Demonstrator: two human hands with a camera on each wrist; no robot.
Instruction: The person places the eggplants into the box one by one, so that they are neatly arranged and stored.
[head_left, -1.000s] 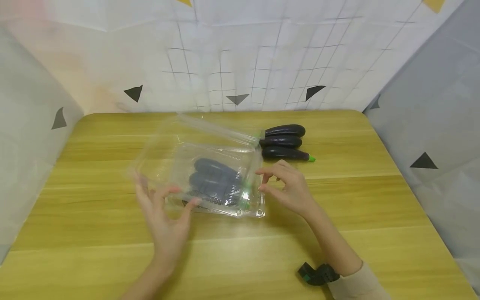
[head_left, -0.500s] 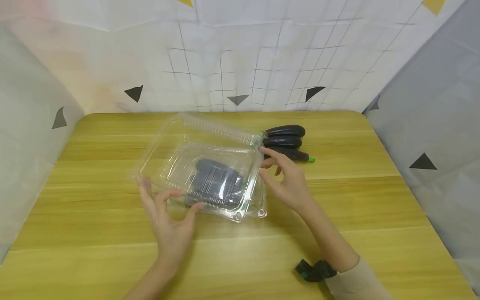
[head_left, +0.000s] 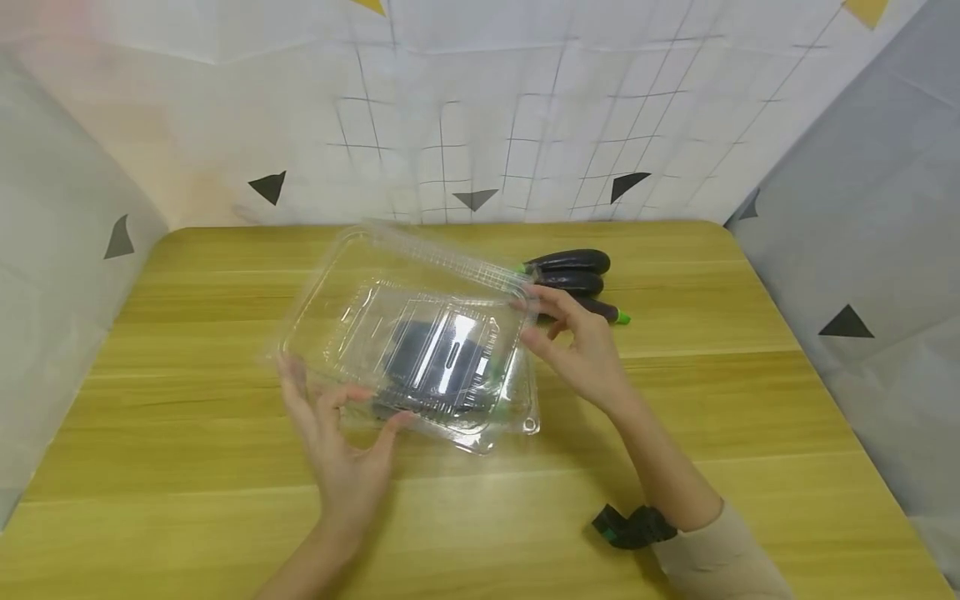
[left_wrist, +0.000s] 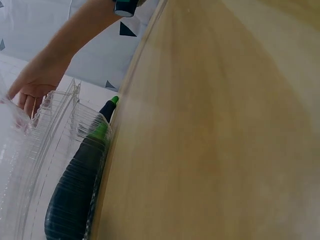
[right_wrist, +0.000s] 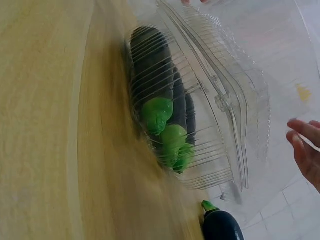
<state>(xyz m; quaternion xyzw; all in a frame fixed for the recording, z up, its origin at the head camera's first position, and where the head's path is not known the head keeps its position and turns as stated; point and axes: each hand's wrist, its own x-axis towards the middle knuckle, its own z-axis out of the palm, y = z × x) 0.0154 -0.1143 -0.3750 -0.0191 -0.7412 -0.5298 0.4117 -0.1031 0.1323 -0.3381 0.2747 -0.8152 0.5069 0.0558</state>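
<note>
In the head view a clear plastic lid (head_left: 352, 250) is askew over a clear plastic container (head_left: 531, 425). Dark purple eggplants (head_left: 431, 358) lie inside; the right wrist view shows their green stem ends (right_wrist: 157, 115) through the ribbed wall. My left hand (head_left: 341, 450) holds the lid at its front left, thumb on the front edge and fingers spread along the left side. At the right edge, my right hand (head_left: 581, 350) holds the lid between thumb and fingers. Whether lid and container are joined cannot be seen.
Three more eggplants (head_left: 570, 262) lie side by side behind the right hand, the nearest partly covered by it. The wooden table (head_left: 720, 375) meets white sheeted walls (head_left: 465, 100) at the back and sides. A black wrist camera (head_left: 633, 527) sits on the right forearm.
The lid has shifted slightly right and turned flatter over the container. My right hand has moved up to the lid's right edge; the left hand has moved slightly right with it.
</note>
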